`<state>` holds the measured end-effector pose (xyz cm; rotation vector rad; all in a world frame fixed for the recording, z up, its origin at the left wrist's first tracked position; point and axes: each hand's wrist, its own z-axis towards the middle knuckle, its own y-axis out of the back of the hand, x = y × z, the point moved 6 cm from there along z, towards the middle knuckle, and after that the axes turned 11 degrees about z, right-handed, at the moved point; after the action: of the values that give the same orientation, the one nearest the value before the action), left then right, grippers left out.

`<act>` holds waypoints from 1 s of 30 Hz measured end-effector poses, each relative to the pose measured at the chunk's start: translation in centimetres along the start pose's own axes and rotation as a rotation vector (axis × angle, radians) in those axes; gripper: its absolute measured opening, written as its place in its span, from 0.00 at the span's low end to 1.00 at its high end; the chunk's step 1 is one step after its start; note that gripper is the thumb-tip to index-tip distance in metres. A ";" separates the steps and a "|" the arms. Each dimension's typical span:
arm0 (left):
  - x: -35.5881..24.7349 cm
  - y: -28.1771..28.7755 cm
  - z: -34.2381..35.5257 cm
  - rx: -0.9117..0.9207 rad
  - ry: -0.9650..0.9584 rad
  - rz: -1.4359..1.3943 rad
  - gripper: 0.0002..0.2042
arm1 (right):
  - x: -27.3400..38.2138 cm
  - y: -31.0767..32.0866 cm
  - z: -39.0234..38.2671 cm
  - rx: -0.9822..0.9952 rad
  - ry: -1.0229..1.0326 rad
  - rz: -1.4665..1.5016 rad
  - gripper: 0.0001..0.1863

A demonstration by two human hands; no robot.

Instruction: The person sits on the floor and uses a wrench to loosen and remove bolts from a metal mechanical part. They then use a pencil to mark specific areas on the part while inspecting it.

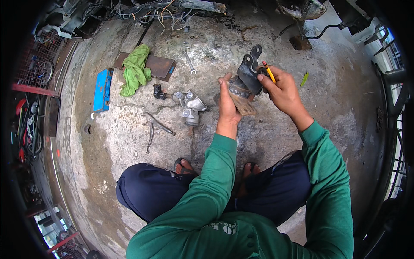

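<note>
Left grip (228,105) holds bracket (248,80); blue box (102,90) looks closed.

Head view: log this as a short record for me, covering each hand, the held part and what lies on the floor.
Left hand: grip on the lower left of the metal bracket
Right hand: thumb at the bracket's right side, yellow pencil between fingers
Bracket state: held off the floor, lower plate rusty
Tools: wrench, pliers
Beside pliers: silver metal housing
Further left: blue case; green cloth draped over dark flat block
</note>
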<state>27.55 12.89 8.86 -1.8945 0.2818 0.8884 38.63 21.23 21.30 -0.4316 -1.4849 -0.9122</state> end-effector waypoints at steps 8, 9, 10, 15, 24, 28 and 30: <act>0.3 0.6 0.2 0.013 0.005 0.010 0.39 | -1.2 0.0 0.2 0.045 -0.156 0.316 0.14; 0.2 0.7 0.1 -0.004 0.006 -0.009 0.39 | -1.3 0.1 0.3 0.028 -0.174 0.388 0.15; 0.2 0.8 0.0 -0.021 0.006 -0.028 0.39 | -1.3 0.3 0.3 0.010 -0.192 0.460 0.15; -0.8 0.5 0.2 0.016 -0.040 -0.031 0.42 | -1.4 1.2 0.1 0.239 -0.210 0.675 0.14; -0.1 0.5 0.6 0.167 -0.057 0.000 0.36 | -1.3 0.3 0.3 0.062 -0.223 0.479 0.19; 0.4 -0.1 0.4 0.119 -0.069 0.030 0.36 | -2.8 -0.2 0.3 0.144 -0.228 0.436 0.19; 0.7 -0.4 0.4 0.115 -0.071 0.018 0.37 | -2.9 -0.2 0.2 0.175 -0.244 0.413 0.19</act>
<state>28.11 13.54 8.61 -1.7532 0.3012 0.9295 38.75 21.94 18.52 -0.7071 -1.6009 -0.4100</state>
